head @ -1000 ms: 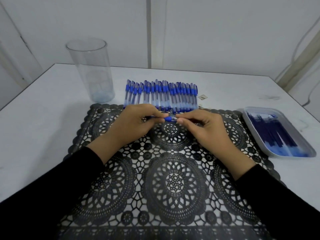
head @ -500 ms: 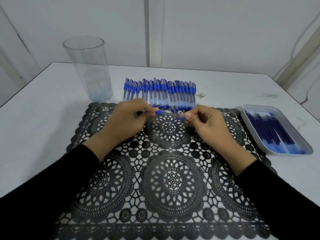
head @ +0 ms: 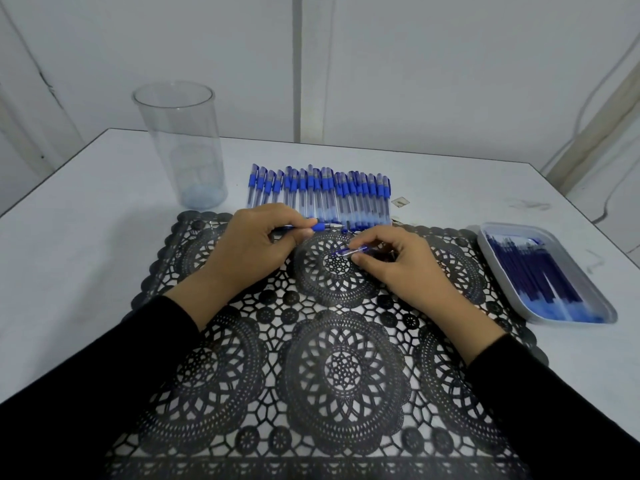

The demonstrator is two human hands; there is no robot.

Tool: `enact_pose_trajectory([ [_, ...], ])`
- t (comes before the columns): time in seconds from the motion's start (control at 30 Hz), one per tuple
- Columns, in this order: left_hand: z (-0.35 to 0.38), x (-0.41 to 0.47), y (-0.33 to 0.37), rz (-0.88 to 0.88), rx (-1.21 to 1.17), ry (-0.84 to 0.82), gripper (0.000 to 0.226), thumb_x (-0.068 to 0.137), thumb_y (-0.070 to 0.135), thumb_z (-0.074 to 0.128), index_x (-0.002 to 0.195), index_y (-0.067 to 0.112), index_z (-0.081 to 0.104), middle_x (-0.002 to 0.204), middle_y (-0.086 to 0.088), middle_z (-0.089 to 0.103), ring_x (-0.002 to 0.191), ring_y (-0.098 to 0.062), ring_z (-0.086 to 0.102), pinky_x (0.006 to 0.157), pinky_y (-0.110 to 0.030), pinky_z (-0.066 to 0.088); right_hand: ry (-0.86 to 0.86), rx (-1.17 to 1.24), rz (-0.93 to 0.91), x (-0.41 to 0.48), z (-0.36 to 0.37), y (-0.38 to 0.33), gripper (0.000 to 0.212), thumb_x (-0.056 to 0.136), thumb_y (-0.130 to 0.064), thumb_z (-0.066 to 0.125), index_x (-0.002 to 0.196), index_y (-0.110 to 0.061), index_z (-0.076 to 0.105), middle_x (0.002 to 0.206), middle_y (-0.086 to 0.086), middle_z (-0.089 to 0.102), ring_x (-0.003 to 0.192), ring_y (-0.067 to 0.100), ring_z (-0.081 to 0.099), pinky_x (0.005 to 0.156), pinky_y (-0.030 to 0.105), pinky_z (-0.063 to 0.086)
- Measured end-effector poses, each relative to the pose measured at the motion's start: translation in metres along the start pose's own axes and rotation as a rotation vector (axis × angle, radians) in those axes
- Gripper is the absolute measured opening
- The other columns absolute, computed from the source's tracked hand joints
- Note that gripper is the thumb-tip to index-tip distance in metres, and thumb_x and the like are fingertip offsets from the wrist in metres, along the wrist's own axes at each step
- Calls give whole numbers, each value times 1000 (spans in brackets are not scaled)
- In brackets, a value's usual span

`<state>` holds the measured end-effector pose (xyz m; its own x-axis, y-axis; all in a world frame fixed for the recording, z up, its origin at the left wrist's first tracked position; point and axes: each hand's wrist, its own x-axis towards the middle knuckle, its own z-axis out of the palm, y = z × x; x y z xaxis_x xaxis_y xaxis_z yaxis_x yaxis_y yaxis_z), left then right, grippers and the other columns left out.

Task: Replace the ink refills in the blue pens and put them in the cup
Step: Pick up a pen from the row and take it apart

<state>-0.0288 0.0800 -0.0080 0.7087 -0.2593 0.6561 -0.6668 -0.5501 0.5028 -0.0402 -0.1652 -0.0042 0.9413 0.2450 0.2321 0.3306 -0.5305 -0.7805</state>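
The pen (head: 323, 226) being worked on lies level above the far edge of the mat, just on the near side of the row of blue pens (head: 318, 197), with its blue grip and metal tip pointing right. The left hand (head: 249, 249) grips it, fingers and thumb curled round the barrel so that only the grip end shows. Just to the right and a little nearer, the right hand (head: 398, 263) pinches a thin blue piece (head: 349, 252) between thumb and fingertips; it slants over the mat's middle far rosette, apart from the pen's tip, and whether it is a refill or another part of the pen cannot be told. The pens in the row lie side by side on the table (head: 86, 244), caps at the far end. The clear cup (head: 180, 147) stands upright at the far left, beside the row. At the right, a pale tray (head: 485, 239) holds dark blue refills (head: 533, 271). The black lace mat (head: 346, 368) covers the near middle of the table, and a small scrap (head: 400, 201) lies just right of the row. Black sleeves (head: 104, 382) cover both forearms.
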Motion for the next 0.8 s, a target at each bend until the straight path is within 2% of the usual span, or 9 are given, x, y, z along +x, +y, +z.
enact_pose_trajectory([
  [0.13,1,0,1,2,9,1,18,86,11,76,104,12,77,97,3,75,88,-6,70,80,-29,58,-30,-48,35,1,1,-1,17,84,-27,75,97,-36,71,104,-3,66,95,11,60,85,25,49],
  [0.3,1,-1,2,-5,9,10,18,86,11,76,104,13,77,97,3,75,89,-7,70,80,-30,58,-33,19,55,-1,-1,-3,20,84,-23,75,102,-31,72,104,-13,68,94,1,62,73,9,48],
  [0.43,1,-1,3,12,33,-26,18,87,15,75,105,14,77,99,5,75,90,-6,69,80,-32,59,62,125,45,-1,0,-3,18,83,-22,77,99,-29,72,94,-11,72,87,5,66,82,21,52],
  [0.5,2,0,2,32,37,-53,17,89,19,73,105,15,77,99,6,74,90,-6,69,79,-33,58,110,142,8,1,1,-5,23,83,-23,77,105,-27,72,97,-12,73,93,4,67,89,26,53],
  [0.57,2,0,3,66,44,-71,17,90,22,70,105,15,76,98,7,74,88,-6,68,77,-35,58,118,131,-46,2,3,-11,29,84,-26,75,113,-25,71,100,-13,72,96,2,66,91,24,52],
  [0.7,3,1,7,145,46,-42,21,93,24,68,108,11,75,98,3,74,85,-10,69,72,-35,59,149,64,-136,4,8,-17,24,85,-29,73,108,-23,74,93,-14,73,86,2,65,80,22,52],
  [0.8,4,1,12,185,6,8,19,90,17,71,106,6,74,95,-3,75,81,-15,71,71,-36,60,197,113,-195,2,7,-20,16,85,-25,74,100,-21,76,86,-12,73,78,6,65,73,21,52],
])
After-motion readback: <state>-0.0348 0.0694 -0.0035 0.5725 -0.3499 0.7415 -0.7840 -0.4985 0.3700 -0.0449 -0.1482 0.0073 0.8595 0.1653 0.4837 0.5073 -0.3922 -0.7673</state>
